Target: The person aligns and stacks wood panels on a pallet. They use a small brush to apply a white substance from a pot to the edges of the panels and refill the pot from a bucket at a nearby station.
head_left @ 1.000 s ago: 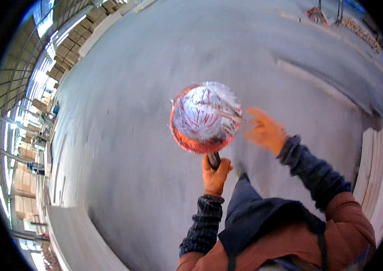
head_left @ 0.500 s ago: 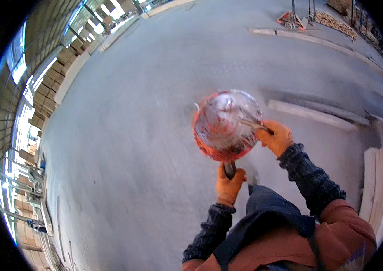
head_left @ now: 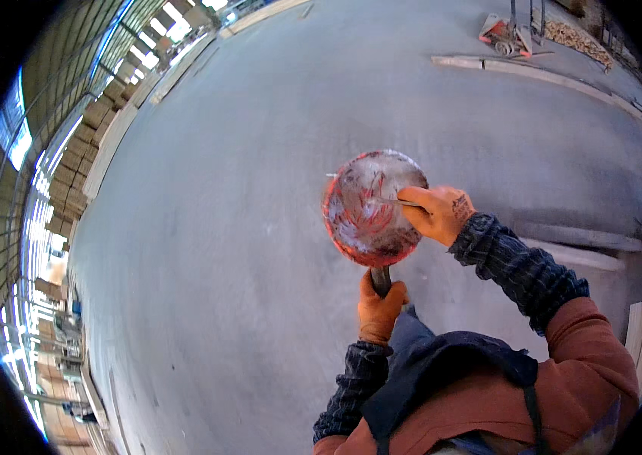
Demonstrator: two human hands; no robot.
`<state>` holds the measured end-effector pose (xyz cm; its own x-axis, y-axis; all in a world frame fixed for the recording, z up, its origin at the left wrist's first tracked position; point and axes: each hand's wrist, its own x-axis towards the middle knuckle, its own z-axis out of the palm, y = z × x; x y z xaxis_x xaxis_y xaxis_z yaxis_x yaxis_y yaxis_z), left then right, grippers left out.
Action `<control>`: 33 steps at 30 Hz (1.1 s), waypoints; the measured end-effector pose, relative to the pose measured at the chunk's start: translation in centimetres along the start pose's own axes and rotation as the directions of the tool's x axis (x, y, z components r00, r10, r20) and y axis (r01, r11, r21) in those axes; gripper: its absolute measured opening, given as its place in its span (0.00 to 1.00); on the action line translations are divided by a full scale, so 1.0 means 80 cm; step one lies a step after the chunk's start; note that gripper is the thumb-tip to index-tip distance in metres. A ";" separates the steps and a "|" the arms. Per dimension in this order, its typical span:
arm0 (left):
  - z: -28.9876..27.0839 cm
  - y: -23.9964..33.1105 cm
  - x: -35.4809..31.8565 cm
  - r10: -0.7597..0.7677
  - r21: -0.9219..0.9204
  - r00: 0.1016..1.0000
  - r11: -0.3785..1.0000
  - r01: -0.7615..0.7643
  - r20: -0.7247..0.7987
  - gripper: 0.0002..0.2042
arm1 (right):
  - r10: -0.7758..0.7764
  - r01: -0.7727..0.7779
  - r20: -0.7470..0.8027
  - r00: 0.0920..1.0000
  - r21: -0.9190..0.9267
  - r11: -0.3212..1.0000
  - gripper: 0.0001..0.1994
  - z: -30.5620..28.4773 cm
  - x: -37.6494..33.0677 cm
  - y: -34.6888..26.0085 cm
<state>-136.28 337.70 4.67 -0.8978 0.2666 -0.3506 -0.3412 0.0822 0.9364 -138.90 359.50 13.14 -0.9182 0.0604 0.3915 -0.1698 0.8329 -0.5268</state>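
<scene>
The round pan (head_left: 335, 238), which had an orange-red rim and wall, was above the floor (head_left: 222, 227), in front of the person. Its inside was covered with a whitish-grey layer with red streaks and darker patches; I cannot tell if this was a liquid, a paste or only dried stains. The left hand (head_left: 380, 314), in an orange glove, had its fingers wrapped around the dark handle (head_left: 381, 280) at the near side of the pan. The right hand (head_left: 439, 215), gloved likewise, was over the pan's right edge, and its fingers were pinching a thin stick (head_left: 394, 202). The stick pointed left, over the middle of the pan; whether its tip touched the contents was not clear.
</scene>
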 end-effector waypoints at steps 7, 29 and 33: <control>-0.056 0.027 0.050 -0.016 0.133 0.987 0.991 -0.006 0.160 0.28 | 0.276 -0.281 -0.101 0.956 -0.043 0.959 0.12 0.016 -0.014 -0.001; -0.104 0.024 0.115 0.293 0.425 0.942 0.841 -0.334 0.161 0.26 | 0.346 -0.345 -0.144 0.927 0.032 0.938 0.12 0.065 -0.021 -0.031; -0.107 0.038 0.118 0.382 0.548 0.876 0.683 -0.482 0.295 0.26 | 0.473 -0.477 -0.197 0.859 0.029 0.878 0.12 0.058 -0.034 -0.057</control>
<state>-148.22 332.27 4.07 -0.8347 0.5479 0.0554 0.3523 0.4539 0.8184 -137.30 353.00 10.97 -0.7980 0.5546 0.2358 0.2786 0.6864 -0.6717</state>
